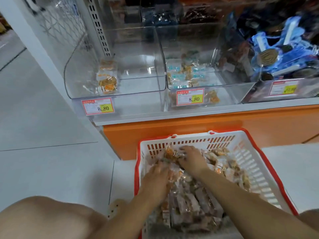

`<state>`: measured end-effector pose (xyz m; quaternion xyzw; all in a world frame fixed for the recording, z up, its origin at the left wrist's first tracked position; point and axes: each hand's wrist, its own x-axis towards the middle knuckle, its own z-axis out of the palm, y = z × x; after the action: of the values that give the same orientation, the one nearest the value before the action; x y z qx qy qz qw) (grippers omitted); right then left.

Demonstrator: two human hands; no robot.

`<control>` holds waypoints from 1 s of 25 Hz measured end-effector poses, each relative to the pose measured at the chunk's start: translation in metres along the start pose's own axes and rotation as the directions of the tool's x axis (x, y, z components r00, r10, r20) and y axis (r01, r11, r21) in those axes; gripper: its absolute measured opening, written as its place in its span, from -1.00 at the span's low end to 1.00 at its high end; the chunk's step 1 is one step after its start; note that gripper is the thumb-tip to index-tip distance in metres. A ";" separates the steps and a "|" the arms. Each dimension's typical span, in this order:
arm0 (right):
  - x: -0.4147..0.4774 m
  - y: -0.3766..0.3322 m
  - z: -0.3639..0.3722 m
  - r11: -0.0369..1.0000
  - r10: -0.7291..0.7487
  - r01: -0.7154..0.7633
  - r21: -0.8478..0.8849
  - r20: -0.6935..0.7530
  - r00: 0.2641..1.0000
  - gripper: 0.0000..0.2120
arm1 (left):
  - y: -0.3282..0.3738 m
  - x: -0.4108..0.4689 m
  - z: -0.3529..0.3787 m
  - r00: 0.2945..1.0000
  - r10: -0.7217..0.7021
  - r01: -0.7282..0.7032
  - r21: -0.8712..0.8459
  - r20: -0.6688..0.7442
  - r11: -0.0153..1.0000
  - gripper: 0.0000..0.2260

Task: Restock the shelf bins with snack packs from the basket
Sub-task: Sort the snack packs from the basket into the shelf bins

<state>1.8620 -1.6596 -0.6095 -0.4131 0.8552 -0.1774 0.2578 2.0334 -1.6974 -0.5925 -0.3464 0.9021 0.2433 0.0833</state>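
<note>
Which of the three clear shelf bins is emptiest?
The leftmost bin, holding only a few orange packs; the middle bin has a layer of teal-printed packs and the right bin is heaped with blue ones.

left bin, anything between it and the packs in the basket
Nothing visible. Left hand and right hand are on the snack packs in the basket; the left bin is open-topped, only its clear front wall to lift over.
</note>
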 end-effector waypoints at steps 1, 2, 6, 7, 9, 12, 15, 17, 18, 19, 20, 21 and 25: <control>0.007 -0.006 0.007 0.996 0.024 -0.022 -0.088 0.019 1.000 -0.50 | -0.002 0.000 0.009 0.999 -0.036 0.036 0.023 0.014 0.999 -0.47; 0.011 -0.009 0.013 0.984 0.045 -0.039 -0.172 0.030 0.999 -0.46 | -0.003 -0.001 0.017 0.998 -0.059 0.058 0.028 0.018 0.998 -0.47; 0.015 -0.010 0.019 0.944 0.021 0.000 -0.330 0.060 0.998 -0.63 | -0.009 0.005 0.027 0.994 -0.109 0.108 -0.083 -0.002 0.991 -0.51; 0.014 -0.007 0.015 0.969 -0.002 0.010 -0.247 0.031 1.000 -0.72 | -0.010 0.009 0.026 0.991 -0.131 0.124 -0.182 -0.025 0.975 -0.53; 0.002 -0.001 0.001 0.991 -0.015 0.022 0.130 -0.055 0.998 -0.81 | -0.009 0.015 0.020 0.972 -0.204 0.140 -0.406 -0.120 0.903 -0.60; -0.031 -0.005 -0.023 0.719 0.059 -0.073 0.691 0.044 0.997 -0.74 | 0.001 0.022 -0.002 0.948 -0.310 0.150 -0.767 -0.067 0.624 -0.60; -0.051 0.001 -0.022 0.538 0.007 -0.170 0.826 0.197 0.980 -0.70 | 0.012 0.026 -0.014 0.968 -0.217 0.151 -0.984 0.127 0.095 -0.39; -0.059 0.002 -0.025 0.559 0.030 -0.198 0.805 0.220 0.975 -0.64 | 0.018 0.026 -0.020 0.979 -0.172 0.099 -0.994 0.108 -0.055 -0.51; -0.061 0.002 -0.028 0.585 0.042 -0.191 0.788 0.205 0.978 -0.58 | 0.020 0.025 -0.021 0.981 -0.160 0.095 -0.993 0.105 -0.072 -0.57; -0.061 0.006 -0.029 0.595 0.054 -0.174 0.785 0.177 0.983 -0.51 | 0.022 0.024 -0.023 0.980 -0.165 0.101 -0.992 0.112 -0.073 -0.59; -0.062 0.007 -0.033 0.567 0.065 -0.159 0.808 0.149 0.987 -0.42 | 0.022 0.023 -0.023 0.976 -0.176 0.118 -0.991 0.128 -0.069 -0.60; -0.060 0.011 -0.036 0.519 0.077 -0.147 0.842 0.125 0.989 -0.34 | 0.023 0.023 -0.021 0.974 -0.177 0.136 -0.989 0.145 -0.065 -0.60; -0.054 0.016 -0.046 0.427 -0.002 -0.076 0.901 0.085 0.996 -0.46 | 0.029 0.019 -0.022 0.975 -0.142 0.174 -0.985 0.172 -0.004 -0.58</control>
<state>1.8537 -1.6030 -0.5646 -0.1983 0.6264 -0.5865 0.4736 2.0003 -1.7011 -0.5690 -0.4008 0.4268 0.7974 -0.1461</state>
